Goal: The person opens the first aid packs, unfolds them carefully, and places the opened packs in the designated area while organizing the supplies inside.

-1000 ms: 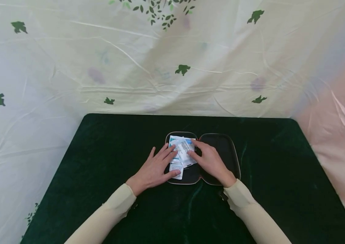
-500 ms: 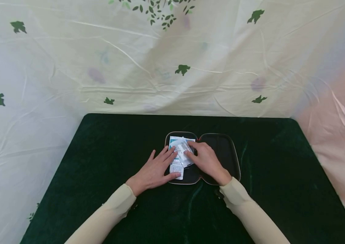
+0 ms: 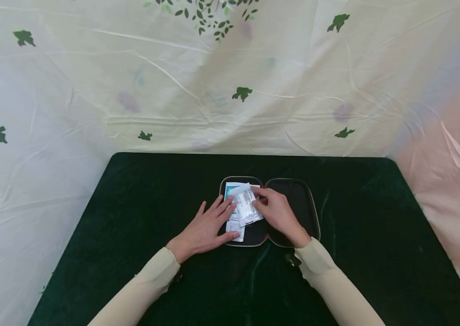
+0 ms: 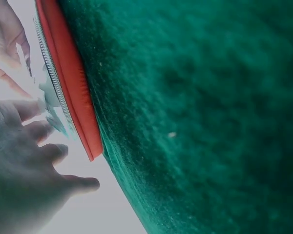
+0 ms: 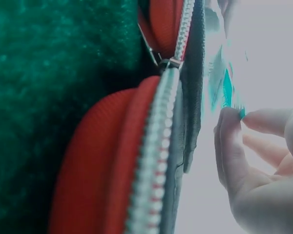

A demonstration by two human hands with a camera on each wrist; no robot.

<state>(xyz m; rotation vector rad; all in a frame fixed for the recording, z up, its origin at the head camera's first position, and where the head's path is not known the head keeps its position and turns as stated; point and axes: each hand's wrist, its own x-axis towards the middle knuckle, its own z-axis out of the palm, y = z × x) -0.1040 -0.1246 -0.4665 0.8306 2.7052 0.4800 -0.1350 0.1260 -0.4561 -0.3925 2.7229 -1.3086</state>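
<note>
A zippered case (image 3: 256,236) lies unfolded, with several flat packets in its left half. On top is a white printed packet (image 3: 248,209), tilted over a teal-and-white packet (image 3: 231,185). A smaller white packet (image 3: 235,232) lies at the near end. My left hand (image 3: 203,230) rests with spread, straight fingers over the packets' left edges, its thumb at the small one. From the right, my right hand (image 3: 282,213) pinches the edge of the white printed packet. The right wrist view shows thumb and fingertips (image 5: 229,114) meeting at a packet's edge.
The case's bare black right half (image 3: 298,194) lies under my right hand and wrist. Its outside is red (image 4: 71,73), edged by a metal zipper (image 5: 158,146). Dark green cloth (image 3: 164,181) covers the table, and a pale patterned curtain (image 3: 197,90) hangs behind.
The right hand shifted slightly left, then back a little right. The white printed packet has turned and slid slightly under its fingers. The left hand has stayed nearly still.
</note>
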